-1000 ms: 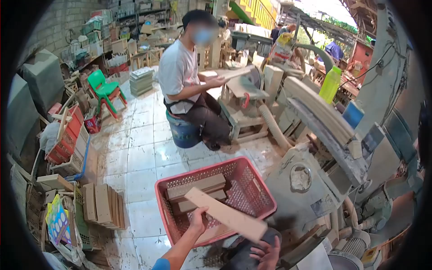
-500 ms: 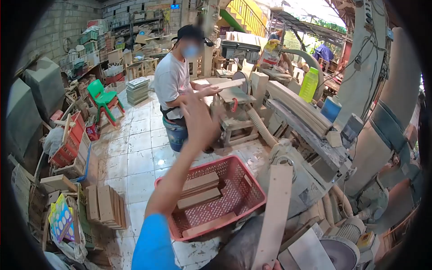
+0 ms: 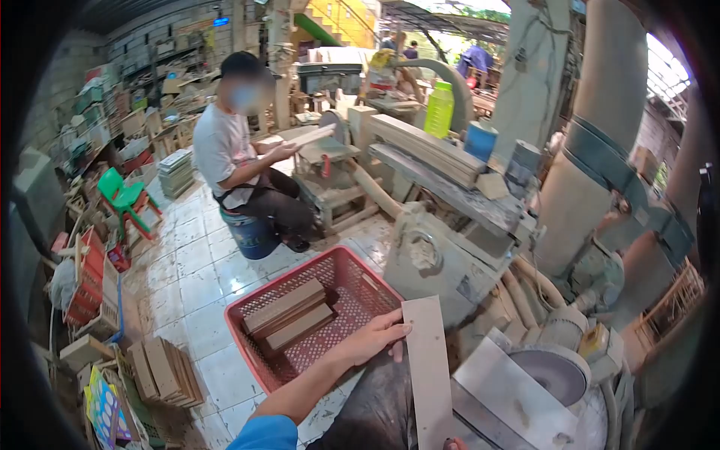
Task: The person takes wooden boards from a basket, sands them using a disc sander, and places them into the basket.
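A long flat wooden board (image 3: 429, 367) with small holes stands tilted in front of me, over my dark-clothed leg. My left hand (image 3: 375, 337) grips its left edge near the top, thumb on the face. Only the fingertips of my right hand (image 3: 454, 444) show, on the board's lower end at the bottom of the view; the rest is out of sight. Just right of the board are a metal plate (image 3: 510, 394) and a round grinding disc (image 3: 553, 373). Left of it sits a red plastic basket (image 3: 247, 352) with several wooden pieces (image 3: 289, 307) inside.
A seated co-worker (image 3: 232, 150) holds a wooden piece at another disc (image 3: 332, 126). Long boards (image 3: 427, 150) and a yellow-green bottle (image 3: 439, 110) stand on a bench. Stacked wood pieces (image 3: 165, 371) and a green chair (image 3: 126, 195) are at left, with a dusty machine housing (image 3: 427, 251) ahead.
My left hand has come down from its raised position and taken hold of the board's upper edge. The view has swung to the right. The co-worker still holds a wooden piece at the disc.
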Tool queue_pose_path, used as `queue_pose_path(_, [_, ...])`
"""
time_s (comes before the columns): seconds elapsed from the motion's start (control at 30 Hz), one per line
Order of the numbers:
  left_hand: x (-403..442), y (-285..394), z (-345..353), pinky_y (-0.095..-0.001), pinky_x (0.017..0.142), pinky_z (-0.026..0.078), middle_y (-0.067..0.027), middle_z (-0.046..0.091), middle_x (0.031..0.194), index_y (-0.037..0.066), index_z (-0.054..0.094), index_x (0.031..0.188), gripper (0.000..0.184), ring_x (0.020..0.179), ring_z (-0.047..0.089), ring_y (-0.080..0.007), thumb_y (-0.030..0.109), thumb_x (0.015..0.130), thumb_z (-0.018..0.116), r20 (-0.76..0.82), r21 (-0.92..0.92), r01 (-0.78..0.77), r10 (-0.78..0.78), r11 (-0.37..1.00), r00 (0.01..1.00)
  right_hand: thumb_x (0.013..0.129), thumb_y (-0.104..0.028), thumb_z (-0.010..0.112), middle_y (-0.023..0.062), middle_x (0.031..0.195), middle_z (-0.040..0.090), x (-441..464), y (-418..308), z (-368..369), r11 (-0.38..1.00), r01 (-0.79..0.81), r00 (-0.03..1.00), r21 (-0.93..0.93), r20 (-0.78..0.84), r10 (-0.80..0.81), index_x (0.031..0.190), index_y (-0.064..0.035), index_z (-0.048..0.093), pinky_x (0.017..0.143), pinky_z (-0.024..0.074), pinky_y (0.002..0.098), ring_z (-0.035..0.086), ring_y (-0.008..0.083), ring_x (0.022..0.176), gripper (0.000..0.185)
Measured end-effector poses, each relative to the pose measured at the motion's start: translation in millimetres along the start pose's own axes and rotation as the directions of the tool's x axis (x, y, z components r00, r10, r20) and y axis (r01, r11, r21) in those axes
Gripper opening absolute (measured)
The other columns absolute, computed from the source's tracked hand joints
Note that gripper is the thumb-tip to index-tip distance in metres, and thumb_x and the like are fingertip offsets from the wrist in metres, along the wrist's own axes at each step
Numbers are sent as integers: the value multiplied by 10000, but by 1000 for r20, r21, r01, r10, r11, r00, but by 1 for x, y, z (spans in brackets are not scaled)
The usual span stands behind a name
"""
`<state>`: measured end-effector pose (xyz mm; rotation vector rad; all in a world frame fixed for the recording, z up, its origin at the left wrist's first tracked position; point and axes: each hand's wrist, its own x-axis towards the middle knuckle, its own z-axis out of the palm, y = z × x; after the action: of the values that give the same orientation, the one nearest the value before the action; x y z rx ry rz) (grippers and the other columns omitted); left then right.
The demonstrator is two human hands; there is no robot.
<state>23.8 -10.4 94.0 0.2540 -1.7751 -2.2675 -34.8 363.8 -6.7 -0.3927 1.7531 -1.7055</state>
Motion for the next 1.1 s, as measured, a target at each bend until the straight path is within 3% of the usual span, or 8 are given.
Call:
queue_pose_path(0.2, [26,-25,60,-237,604,480,-57,674,964,-8,562,1247,302,691,643,-117,196,1036,493,-58,-15,14,-15,1000,998,946,-255,642,239,1074,676,-11,7,-13,845,103,956,-524,-183,-230,1315,-10,551,853,517,414,642,381,1001,452])
queue_pose_path(0.27, [37,-41,85,-255,642,519,-77,674,959,-21,565,1215,272,703,649,-122,164,1033,481,-139,-32,-16,12,999,990,875,-269,699,258,1210,600,-18,0,-17,514,138,884,-847,-129,-449,1370,-47,520,899,521,461,595,426,1079,571])
queue_pose_path(0.4, [47,-56,133,-250,637,510,-69,667,930,-33,569,1205,281,700,641,-120,167,1030,476,-63,14,46,-45,999,997,613,-258,818,211,1145,502,-40,-15,-40,462,38,870,-886,-198,-451,1378,-17,396,918,432,481,483,403,1087,906])
queue_pose_path(0.53, [56,-91,164,-282,631,501,-73,672,793,-34,619,1094,276,699,645,-125,210,1014,517,11,184,115,-119,976,993,610,-237,784,202,1104,525,-71,-6,-87,412,-79,763,-908,-321,-561,1252,-25,537,855,416,490,520,384,1014,720])
queue_pose_path(0.63, [60,-105,180,-349,633,506,-101,638,661,1,666,866,238,656,650,-197,219,948,614,112,562,-4,-72,827,991,560,-208,820,191,1145,518,-88,-13,-123,378,-167,741,-911,-369,-561,1243,-11,537,931,416,475,510,391,1063,765])
queue_pose_path(0.7, [58,-109,196,-389,628,512,-112,629,660,33,682,805,189,635,632,-270,206,882,679,163,908,-270,324,319,932,557,-199,823,192,1148,518,-97,-18,-145,413,-193,734,-890,-410,-541,1238,-7,566,917,438,465,525,389,1053,752])
queue_pose_path(0.87, [57,-135,220,-457,959,463,-157,540,1391,69,613,1226,437,1178,571,-354,259,845,714,511,740,-562,233,370,827,585,-228,833,187,1144,520,-103,-12,-187,393,-218,790,-894,-398,-467,1246,-7,582,912,446,466,523,376,1069,741])
queue_pose_path(1.1, [75,-176,240,-556,1094,327,-167,502,1444,24,555,1323,618,1337,482,-336,413,861,685,565,804,-587,188,92,804,714,-185,781,178,1224,554,-76,-13,-215,308,-118,823,-944,-266,-501,1226,-87,643,994,418,471,513,391,1159,539])
